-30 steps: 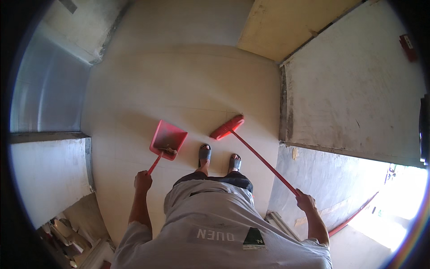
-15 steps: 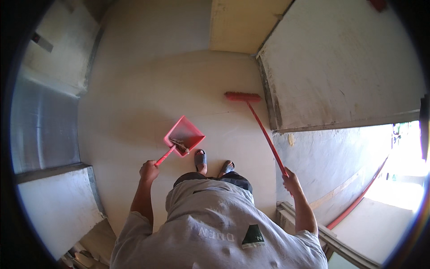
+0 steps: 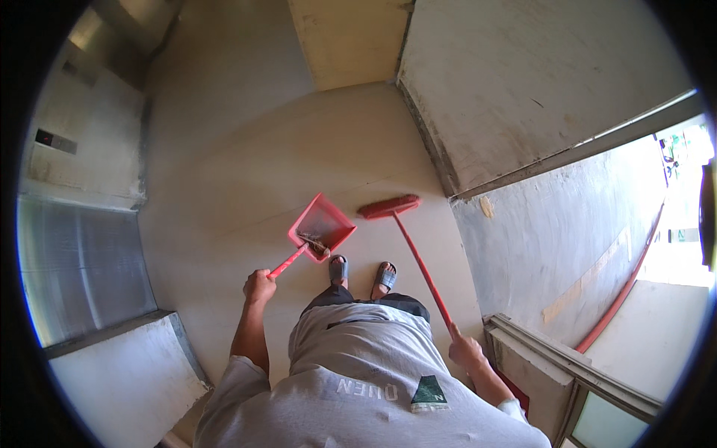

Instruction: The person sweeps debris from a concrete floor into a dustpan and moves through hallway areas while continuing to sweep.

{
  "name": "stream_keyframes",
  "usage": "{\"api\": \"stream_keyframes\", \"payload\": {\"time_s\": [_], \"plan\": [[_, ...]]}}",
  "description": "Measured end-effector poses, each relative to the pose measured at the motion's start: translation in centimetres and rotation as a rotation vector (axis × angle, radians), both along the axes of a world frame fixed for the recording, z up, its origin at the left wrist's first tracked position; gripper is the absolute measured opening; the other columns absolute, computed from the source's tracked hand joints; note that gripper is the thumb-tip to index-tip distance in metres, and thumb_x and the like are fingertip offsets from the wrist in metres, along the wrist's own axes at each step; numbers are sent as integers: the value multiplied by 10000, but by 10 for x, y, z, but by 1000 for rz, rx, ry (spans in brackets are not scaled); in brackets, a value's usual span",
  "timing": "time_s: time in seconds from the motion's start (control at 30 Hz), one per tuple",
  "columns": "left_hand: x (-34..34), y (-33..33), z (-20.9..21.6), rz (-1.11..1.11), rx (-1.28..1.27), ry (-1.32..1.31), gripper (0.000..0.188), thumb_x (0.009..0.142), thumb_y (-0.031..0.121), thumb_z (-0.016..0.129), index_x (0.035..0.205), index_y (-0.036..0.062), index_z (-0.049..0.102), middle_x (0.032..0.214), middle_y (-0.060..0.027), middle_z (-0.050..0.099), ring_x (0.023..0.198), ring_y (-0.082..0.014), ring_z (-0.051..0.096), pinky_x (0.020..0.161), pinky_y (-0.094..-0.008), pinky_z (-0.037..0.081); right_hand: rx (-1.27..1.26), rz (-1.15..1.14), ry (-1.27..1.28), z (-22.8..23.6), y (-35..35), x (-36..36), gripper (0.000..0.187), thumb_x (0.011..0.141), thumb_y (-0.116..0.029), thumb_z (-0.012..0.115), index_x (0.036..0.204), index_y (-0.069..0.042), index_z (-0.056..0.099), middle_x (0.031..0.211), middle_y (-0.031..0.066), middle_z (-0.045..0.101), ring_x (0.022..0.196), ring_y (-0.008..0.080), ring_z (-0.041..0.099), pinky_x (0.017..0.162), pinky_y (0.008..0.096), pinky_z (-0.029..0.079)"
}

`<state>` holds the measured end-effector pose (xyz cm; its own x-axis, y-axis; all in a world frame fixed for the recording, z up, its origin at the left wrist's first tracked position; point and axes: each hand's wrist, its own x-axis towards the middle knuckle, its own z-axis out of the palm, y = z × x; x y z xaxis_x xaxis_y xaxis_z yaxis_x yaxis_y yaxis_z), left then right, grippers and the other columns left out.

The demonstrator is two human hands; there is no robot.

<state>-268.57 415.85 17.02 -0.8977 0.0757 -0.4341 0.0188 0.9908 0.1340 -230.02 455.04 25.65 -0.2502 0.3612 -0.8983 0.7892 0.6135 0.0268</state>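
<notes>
My left hand (image 3: 259, 287) is wrapped round the handle of a red dustpan (image 3: 320, 218), which is low by the floor in front of my left foot. Brownish litter (image 3: 314, 244) lies inside the pan, near its handle end. On the right, my right hand (image 3: 466, 351) grips the long red stick of a broom (image 3: 390, 207). The broom's wide red head is just right of the dustpan's open edge, with a small gap between them. Both my feet, in grey-blue slippers (image 3: 386, 276), stand just behind the two tools.
Smooth beige floor (image 3: 246, 164) spreads ahead. White wall panels (image 3: 538, 82) stand at the right, with a cream cabinet or board (image 3: 351, 37) at the far side. A shiny metal panel (image 3: 82, 261) and a low white block (image 3: 131, 381) line the left. A red pipe (image 3: 620, 313) runs outside at the right.
The broom head has come nearer and leftward, closer to the dustpan. My right hand has moved lower and leftward. The view has turned slightly; the dustpan stays in my left hand.
</notes>
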Motion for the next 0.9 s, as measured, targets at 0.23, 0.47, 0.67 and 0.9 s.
{"api": "stream_keyframes", "payload": {"time_s": [0.23, 0.47, 0.67, 0.9], "plan": [[-8, -21, -6, -54, 3, -25, 192, 827, 258, 602, 925, 114, 683, 941, -159, 675, 915, -358, 638, 766, -449, 516, 101, 61, 187, 17, -7, 54, 597, 856, -246, 499, 1432, -248, 341, 856, 191, 661, 734, 368, 657, 635, 462, 528], [-21, -80, -13, -96, 67, -8, 169, 813, 232, 605, 897, 108, 683, 911, -160, 670, 891, -360, 634, 759, -451, 502, 221, 308, 256, 11, 18, 9, 592, 856, -210, 502, 1424, -268, 347, 671, 147, 635, 582, 329, 634, 505, 451, 510], [-24, -57, 14, -214, -41, -97, 143, 812, 214, 591, 841, 97, 668, 882, -157, 671, 865, -364, 635, 741, -464, 498, 231, 308, 132, -7, 49, -9, 615, 843, -142, 478, 1401, -380, 381, 846, 122, 672, 787, 301, 666, 635, 421, 524], [-20, -59, 10, -316, -44, -87, 145, 829, 206, 571, 798, 85, 645, 848, -151, 671, 836, -363, 639, 709, -475, 497, 307, 234, 41, 46, 26, 41, 594, 821, -200, 532, 1377, -380, 427, 843, 129, 654, 781, 305, 658, 666, 415, 512]]}}
